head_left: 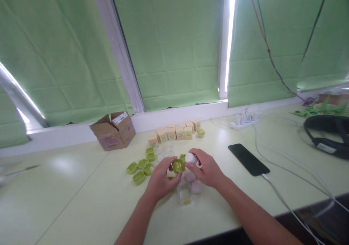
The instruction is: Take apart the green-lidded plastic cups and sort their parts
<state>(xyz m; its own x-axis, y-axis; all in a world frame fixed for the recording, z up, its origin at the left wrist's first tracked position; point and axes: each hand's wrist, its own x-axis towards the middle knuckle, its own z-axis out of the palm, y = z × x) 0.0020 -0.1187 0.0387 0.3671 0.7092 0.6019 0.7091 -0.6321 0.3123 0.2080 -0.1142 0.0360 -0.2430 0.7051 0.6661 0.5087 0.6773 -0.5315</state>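
My left hand (159, 177) pinches a small green plastic lid (179, 166), its hollow side turned toward me. Close beside it, my right hand (207, 169) grips a white rounded piece (191, 158) between thumb and fingers; its exact kind is unclear. Below the hands stands a clear square container (184, 194) with a yellow mark on its front. Pale pinkish blocks (195, 187) lie to its right, partly under my right hand. Several more green lids (139, 177) are spread left of my left hand. Behind them are clear plastic containers (165, 149), partly hidden by that hand.
Several small tan boxes (180, 133) stand in rows at the back, with a green-lidded container (201, 133) beside them. An opened cardboard box (114, 134) is at back left. On the right are a phone (248, 159) with its cable, a power strip (244, 123) and a black headset (327, 136).
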